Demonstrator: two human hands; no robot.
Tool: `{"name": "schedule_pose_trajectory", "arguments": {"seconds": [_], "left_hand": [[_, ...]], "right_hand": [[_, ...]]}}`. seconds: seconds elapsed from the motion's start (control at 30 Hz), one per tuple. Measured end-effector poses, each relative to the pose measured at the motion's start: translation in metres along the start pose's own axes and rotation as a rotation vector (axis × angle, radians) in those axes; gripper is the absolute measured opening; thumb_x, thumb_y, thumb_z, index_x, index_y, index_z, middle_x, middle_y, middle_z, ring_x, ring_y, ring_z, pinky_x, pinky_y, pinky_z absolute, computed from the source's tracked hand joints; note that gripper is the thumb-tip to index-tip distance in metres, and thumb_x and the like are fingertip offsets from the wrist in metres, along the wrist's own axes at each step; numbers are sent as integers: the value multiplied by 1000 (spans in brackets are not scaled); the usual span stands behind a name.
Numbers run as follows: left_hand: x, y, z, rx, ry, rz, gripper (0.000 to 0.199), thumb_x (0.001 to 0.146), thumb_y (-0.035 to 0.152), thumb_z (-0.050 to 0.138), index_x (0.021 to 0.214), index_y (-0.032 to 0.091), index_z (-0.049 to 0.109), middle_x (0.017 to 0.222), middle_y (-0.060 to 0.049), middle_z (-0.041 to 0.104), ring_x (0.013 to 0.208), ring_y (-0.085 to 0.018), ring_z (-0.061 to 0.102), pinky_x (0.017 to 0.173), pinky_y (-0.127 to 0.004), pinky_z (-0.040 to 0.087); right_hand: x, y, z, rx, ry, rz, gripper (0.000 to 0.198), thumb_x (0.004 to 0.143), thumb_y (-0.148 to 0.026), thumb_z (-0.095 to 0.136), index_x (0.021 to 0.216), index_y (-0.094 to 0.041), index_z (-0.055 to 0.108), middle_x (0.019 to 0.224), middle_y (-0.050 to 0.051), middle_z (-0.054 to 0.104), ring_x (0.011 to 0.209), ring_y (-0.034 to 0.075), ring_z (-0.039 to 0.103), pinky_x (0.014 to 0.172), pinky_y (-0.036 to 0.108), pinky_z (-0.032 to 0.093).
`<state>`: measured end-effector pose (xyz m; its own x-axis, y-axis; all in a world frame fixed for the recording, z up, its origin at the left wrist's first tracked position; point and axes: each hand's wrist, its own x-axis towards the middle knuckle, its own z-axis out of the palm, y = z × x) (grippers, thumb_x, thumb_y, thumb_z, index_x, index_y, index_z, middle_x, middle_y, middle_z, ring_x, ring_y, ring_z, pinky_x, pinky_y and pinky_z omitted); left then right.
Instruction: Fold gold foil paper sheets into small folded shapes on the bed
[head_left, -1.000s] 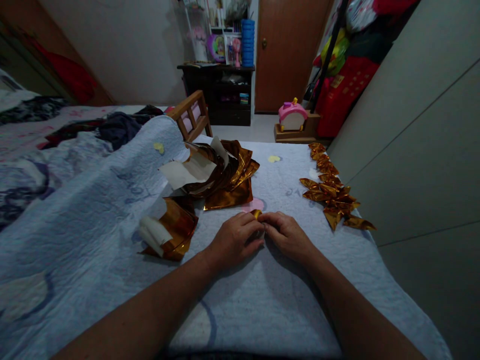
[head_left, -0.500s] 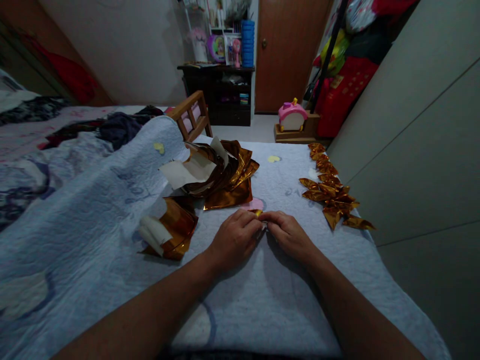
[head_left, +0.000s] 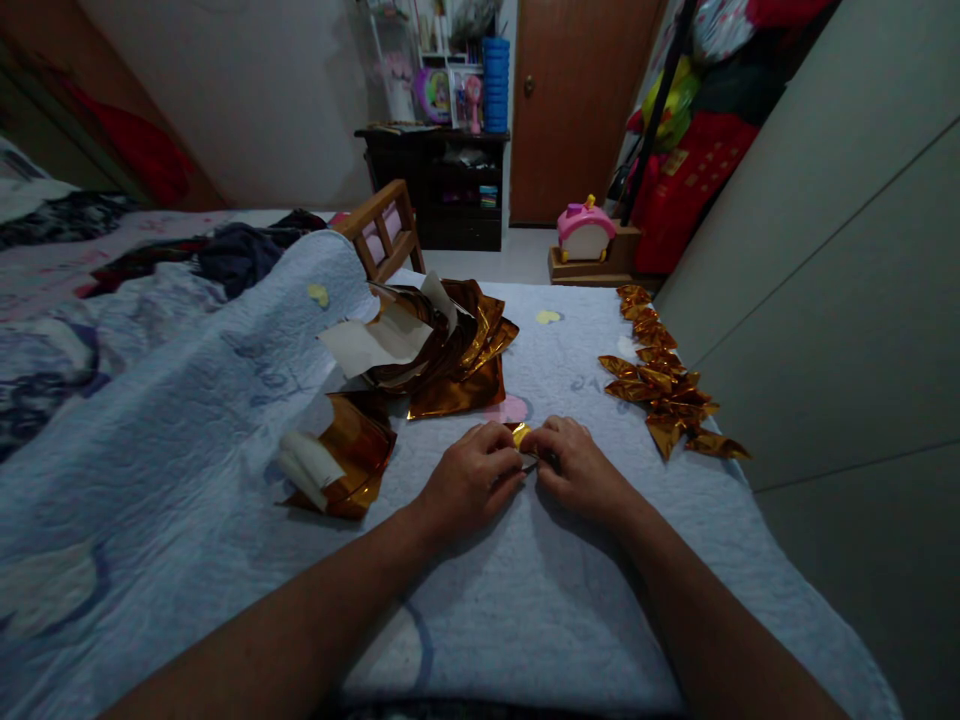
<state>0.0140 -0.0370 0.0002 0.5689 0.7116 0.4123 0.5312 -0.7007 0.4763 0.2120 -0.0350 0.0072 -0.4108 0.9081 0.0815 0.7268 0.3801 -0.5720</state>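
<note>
Between my two hands, low over the quilt, is a small piece of gold foil paper (head_left: 521,434), mostly covered by my fingers. My left hand (head_left: 480,474) is closed on its left side, thumb and fingers together. My right hand (head_left: 574,462) pinches the right side with bent fingers. Beyond and to the left lies a fanned stack of gold foil sheets (head_left: 457,405) with pale backs. Nearer my left forearm sits a smaller curled bunch of foil sheets (head_left: 364,455). Several folded gold foil pieces (head_left: 660,390) are heaped toward the right edge.
A pale blue quilt (head_left: 480,620) covers the surface and rises in a ridge on the left. A white cabinet wall (head_left: 847,330) stands close on the right. Past the far edge are a wooden chair back (head_left: 386,230), a dark shelf (head_left: 442,215) and a pink toy (head_left: 585,232).
My right fingers have shifted and curled at the foil paper, and more of its gold face shows between my hands. The stacks and the folded pieces stay where they were.
</note>
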Motion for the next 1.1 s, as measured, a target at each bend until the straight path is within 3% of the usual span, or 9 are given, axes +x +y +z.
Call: {"name": "schedule_pose_trajectory", "arguments": {"seconds": [0.2,0.47,0.77,1.1], "left_hand": [[0,0,2,-44,-63,-21,8,91,17,61,88,18,67,99,-8,67,94,-21,63,84,-34,53],[1,1,2,-78,0,-102,8,91,16,60,90,19,68,95,-5,63,88,-18,61,79,-31,51],[5,-4,6,-42,63,-168,10,88,15,64,79,18,62,90,-3,57,84,-16,59,75,-28,50],[7,-7,10,-7,43,-162,8,88,12,63,82,17,61,94,-4,57,87,-18,59,77,-30,51]], "right_hand": [[-2,-1,0,-24,-19,-19,29,76,-5,56,98,-19,68,96,6,59,95,23,51,83,35,35],[-2,1,-4,-7,-33,-32,18,81,-10,61,95,-20,66,97,5,62,94,22,52,85,36,36],[2,0,-1,-20,-36,25,7,90,-14,62,88,-19,67,94,5,63,94,21,53,83,34,34],[1,0,5,-33,16,46,6,88,-13,60,89,-18,61,93,5,62,90,21,52,80,33,32]]}}
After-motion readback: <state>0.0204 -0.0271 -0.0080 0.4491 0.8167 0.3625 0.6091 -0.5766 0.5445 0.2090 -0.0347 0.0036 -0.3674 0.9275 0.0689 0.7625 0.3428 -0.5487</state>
